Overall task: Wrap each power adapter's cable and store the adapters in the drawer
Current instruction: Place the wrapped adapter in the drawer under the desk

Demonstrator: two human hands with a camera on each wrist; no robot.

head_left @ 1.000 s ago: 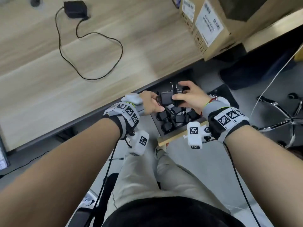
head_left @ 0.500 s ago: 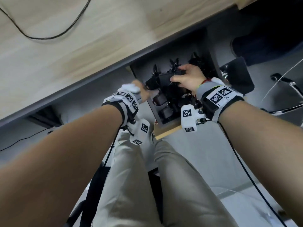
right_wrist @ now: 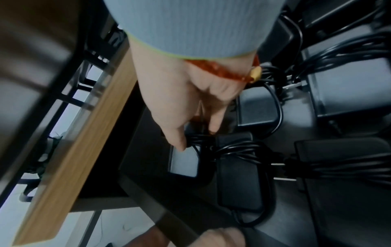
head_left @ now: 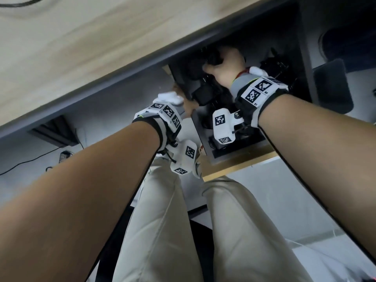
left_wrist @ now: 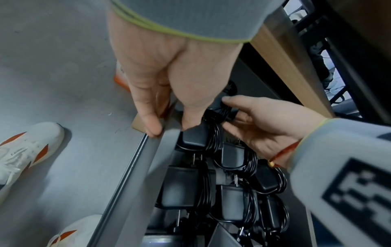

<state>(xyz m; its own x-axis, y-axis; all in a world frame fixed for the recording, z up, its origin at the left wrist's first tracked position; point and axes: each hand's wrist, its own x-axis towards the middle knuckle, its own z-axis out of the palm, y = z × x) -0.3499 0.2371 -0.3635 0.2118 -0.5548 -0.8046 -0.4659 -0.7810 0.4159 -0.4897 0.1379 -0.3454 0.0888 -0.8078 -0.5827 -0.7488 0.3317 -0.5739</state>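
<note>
Worktop: the pale wood worktop (head_left: 85,49) fills the head view above my arms; neither wrist view shows its top.
Drawer: the drawer (head_left: 240,161) stands pulled out under the worktop edge, above my knees.
Stored adapters: only my left wrist view shows the wrapped adapters (left_wrist: 184,187) lying in rows inside; from the head they are a dark blur.
Left hand: my left hand (left_wrist: 169,80) rests on the drawer's side wall (left_wrist: 135,175), fingers over the rim, thumb inside; that grip holds nothing else.
Right hand: my right hand (right_wrist: 184,100) reaches deep into the drawer.
Held adapter: the adapter (right_wrist: 237,168) with coiled cable lies at my fingertips, pinched by its cable loops, low among the others.
</note>
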